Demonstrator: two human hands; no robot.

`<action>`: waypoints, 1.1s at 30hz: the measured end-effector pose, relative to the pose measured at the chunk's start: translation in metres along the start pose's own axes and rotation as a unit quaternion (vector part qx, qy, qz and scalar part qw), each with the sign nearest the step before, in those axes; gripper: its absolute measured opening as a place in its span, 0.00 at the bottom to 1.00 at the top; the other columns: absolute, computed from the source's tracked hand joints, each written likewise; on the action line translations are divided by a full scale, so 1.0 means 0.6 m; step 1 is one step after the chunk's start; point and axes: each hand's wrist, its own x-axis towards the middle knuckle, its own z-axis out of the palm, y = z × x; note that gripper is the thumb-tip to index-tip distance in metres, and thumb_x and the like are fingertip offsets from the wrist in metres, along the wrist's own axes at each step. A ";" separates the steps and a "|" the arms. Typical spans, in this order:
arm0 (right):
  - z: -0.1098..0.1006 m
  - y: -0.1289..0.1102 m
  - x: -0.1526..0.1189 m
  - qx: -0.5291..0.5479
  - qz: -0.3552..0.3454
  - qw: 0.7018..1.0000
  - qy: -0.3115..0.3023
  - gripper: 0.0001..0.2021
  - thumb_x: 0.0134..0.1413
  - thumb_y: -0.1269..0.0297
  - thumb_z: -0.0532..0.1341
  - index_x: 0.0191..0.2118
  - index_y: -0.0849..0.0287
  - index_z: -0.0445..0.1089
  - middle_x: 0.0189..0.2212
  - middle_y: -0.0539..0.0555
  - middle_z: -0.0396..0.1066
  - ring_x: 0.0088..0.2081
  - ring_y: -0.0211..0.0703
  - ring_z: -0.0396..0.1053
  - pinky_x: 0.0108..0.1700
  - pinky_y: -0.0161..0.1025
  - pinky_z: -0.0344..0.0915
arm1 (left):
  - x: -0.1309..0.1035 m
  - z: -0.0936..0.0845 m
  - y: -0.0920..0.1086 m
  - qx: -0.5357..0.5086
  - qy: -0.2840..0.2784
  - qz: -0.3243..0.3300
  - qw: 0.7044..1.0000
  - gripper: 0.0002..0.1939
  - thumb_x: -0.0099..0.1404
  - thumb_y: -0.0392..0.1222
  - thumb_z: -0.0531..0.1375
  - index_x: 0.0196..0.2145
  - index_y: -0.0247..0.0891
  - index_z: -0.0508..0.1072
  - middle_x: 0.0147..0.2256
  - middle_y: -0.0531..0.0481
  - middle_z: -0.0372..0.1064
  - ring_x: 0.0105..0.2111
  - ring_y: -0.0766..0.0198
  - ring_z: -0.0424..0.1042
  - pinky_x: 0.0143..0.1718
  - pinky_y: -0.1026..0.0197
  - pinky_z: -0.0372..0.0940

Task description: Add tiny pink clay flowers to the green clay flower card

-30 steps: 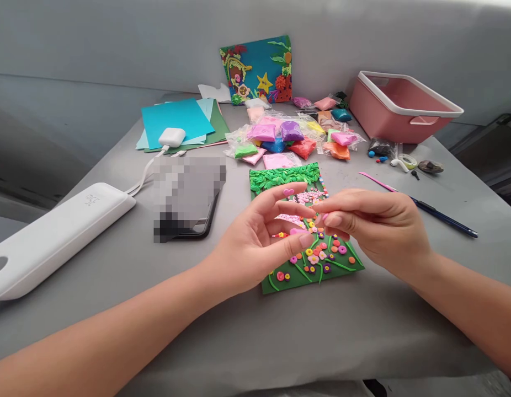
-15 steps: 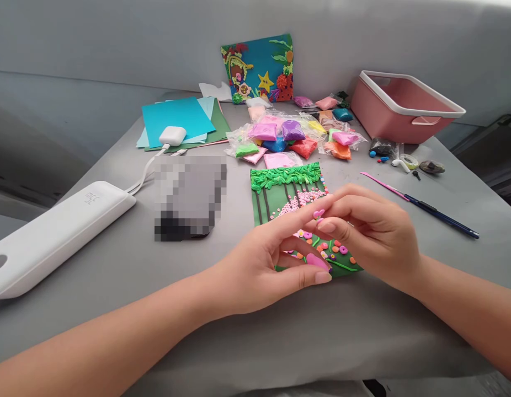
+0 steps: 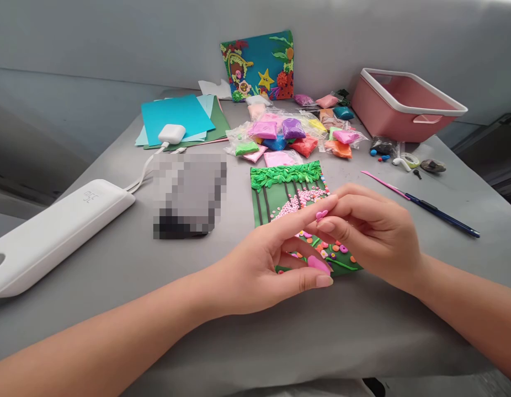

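Pink clay bits sit on a finger of your left hand, over the flower board, and your right hand pinches them. Your left hand half curls, holding a pink lump by its thumb. Behind the board are bright packets; right of it, a dark blue stick.

Small pink clay pieces rest against fingers.

I get soft, greyish, even light, with the wall palest at the top right corner. Both sides beyond the table fall dim. Wide-angle distortion stretches the forearms near the edges; a pixelated patch blots out one spot.
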 end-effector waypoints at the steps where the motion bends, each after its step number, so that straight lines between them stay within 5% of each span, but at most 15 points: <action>1: 0.000 0.000 0.001 0.000 -0.002 1.000 0.000 0.09 0.62 0.72 0.66 0.30 0.58 0.73 0.31 0.51 0.74 0.30 0.33 0.70 0.30 0.31 0.71 | 0.001 0.001 0.001 -0.002 -0.001 -0.001 1.000 0.41 0.68 0.35 0.67 0.70 0.65 0.58 0.61 0.47 0.64 0.41 0.69 0.74 0.45 0.62 0.77; 18: -0.002 -0.005 0.003 0.020 0.014 1.000 -0.005 0.11 0.63 0.69 0.66 0.28 0.59 0.73 0.31 0.51 0.75 0.29 0.33 0.70 0.30 0.31 0.71 | 0.001 0.005 0.003 0.002 -0.005 0.004 1.000 0.41 0.68 0.34 0.67 0.70 0.66 0.58 0.58 0.49 0.65 0.41 0.69 0.74 0.48 0.60 0.77; 24: -0.005 0.001 0.002 0.038 0.015 0.999 0.003 0.08 0.62 0.63 0.68 0.31 0.57 0.73 0.27 0.49 0.73 0.29 0.36 0.69 0.31 0.36 0.70 | 0.002 0.002 0.008 -0.129 0.028 -0.017 0.991 0.39 0.63 0.28 0.70 0.61 0.71 0.70 0.49 0.56 0.69 0.38 0.73 0.77 0.40 0.70 0.76; 29: -0.012 -0.002 0.002 -0.007 -0.104 0.994 -0.029 0.06 0.65 0.63 0.65 0.45 0.55 0.76 0.36 0.55 0.73 0.35 0.41 0.72 0.33 0.40 0.73 | 0.007 -0.002 0.019 -0.177 0.113 -0.033 0.977 0.38 0.62 0.30 0.71 0.63 0.60 0.68 0.39 0.58 0.74 0.37 0.71 0.79 0.37 0.70 0.75; 33: -0.018 -0.006 0.003 -0.120 -0.203 0.970 -0.062 0.08 0.65 0.70 0.64 0.47 0.56 0.75 0.37 0.56 0.72 0.35 0.41 0.73 0.39 0.43 0.76 | 0.012 -0.002 0.021 -0.211 0.121 -0.024 0.970 0.41 0.63 0.30 0.71 0.67 0.52 0.62 0.34 0.59 0.75 0.34 0.73 0.78 0.38 0.70 0.75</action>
